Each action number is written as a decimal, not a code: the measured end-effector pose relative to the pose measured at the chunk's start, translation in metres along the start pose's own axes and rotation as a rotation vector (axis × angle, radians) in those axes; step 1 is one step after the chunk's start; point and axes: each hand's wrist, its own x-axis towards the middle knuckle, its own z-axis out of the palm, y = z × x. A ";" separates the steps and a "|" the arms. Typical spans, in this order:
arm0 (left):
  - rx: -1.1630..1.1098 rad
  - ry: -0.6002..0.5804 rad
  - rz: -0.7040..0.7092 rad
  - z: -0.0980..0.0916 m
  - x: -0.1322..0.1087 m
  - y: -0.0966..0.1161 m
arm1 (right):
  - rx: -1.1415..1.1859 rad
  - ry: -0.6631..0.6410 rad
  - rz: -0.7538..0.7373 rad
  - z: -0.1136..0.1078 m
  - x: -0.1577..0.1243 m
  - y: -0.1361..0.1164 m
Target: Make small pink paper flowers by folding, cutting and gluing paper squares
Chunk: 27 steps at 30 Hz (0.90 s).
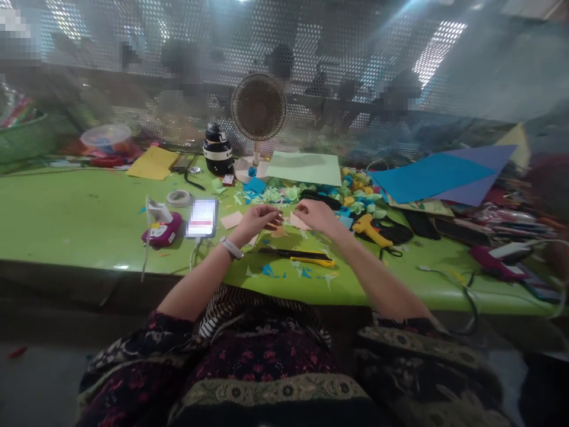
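The left hand [258, 219] is held with its fingers curled narrowly, and a small paper piece [297, 223] is pinched at the fingertips. The right hand [316, 214] is closed on the same piece from the other side. The piece is kept low over the green table [66, 219], near the middle of it, between the two hands. It is seen as a thin, pale peach slip with straight edges. A darker orange-pink bit is seen at the left fingertips, but whether it belongs to the same slip cannot be told. A white watch [231, 247] is worn on the left wrist.

A yellow-and-black cutter [306, 256] is laid flat on the table just in front of the hands, among blue snippets. A peach square [231, 220] is laid just left of the left hand. A phone [202, 217] is set beside it with the screen lit, but the screen is blurred and nothing on it can be read. A pink gadget [162, 232] is placed to the left of the phone.

Behind the hands a heap of scraps [311, 193] in blue, green and yellow is spread. Behind that, a light green sheet [306, 168] and a fan [259, 110] are seen. A pale band is carried by a black jar [217, 149] beside the fan, but its marking is too small to be read. To the right, a yellow glue gun [371, 230] is laid near the right wrist. Farther back, a blue sheet [433, 176] is laid over a purple one [482, 169].
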 end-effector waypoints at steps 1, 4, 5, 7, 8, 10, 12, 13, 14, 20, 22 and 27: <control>-0.014 0.017 0.001 0.000 0.000 0.001 | -0.061 -0.027 -0.033 -0.002 0.009 -0.002; -0.036 0.035 -0.001 -0.001 0.000 0.002 | -0.220 -0.074 -0.117 0.003 0.041 -0.009; -0.041 0.036 -0.004 -0.001 0.000 0.002 | -0.257 -0.102 -0.132 0.008 0.051 -0.012; -0.051 0.043 -0.007 -0.002 0.000 0.002 | -0.324 -0.155 -0.155 0.018 0.069 -0.016; -0.055 0.047 -0.007 -0.002 0.001 0.002 | -0.352 -0.174 -0.165 0.024 0.076 -0.017; -0.065 0.054 -0.007 -0.002 0.001 0.001 | -0.380 -0.192 -0.178 0.033 0.086 -0.019; -0.070 0.055 -0.008 -0.002 0.002 0.001 | -0.386 -0.197 -0.183 0.038 0.091 -0.020; -0.069 0.053 -0.009 -0.002 0.002 0.000 | -0.384 -0.197 -0.183 0.039 0.091 -0.020; -0.067 0.053 -0.013 -0.002 0.002 0.000 | -0.383 -0.197 -0.184 0.039 0.091 -0.020; -0.061 0.062 -0.028 -0.003 0.003 0.001 | -0.250 -0.057 -0.014 0.025 0.080 -0.011; -0.057 0.063 -0.021 -0.004 0.003 0.002 | -0.060 0.031 0.120 0.018 0.070 -0.004; -0.046 0.059 0.012 -0.004 0.003 0.000 | 0.748 0.036 0.300 0.007 0.029 0.005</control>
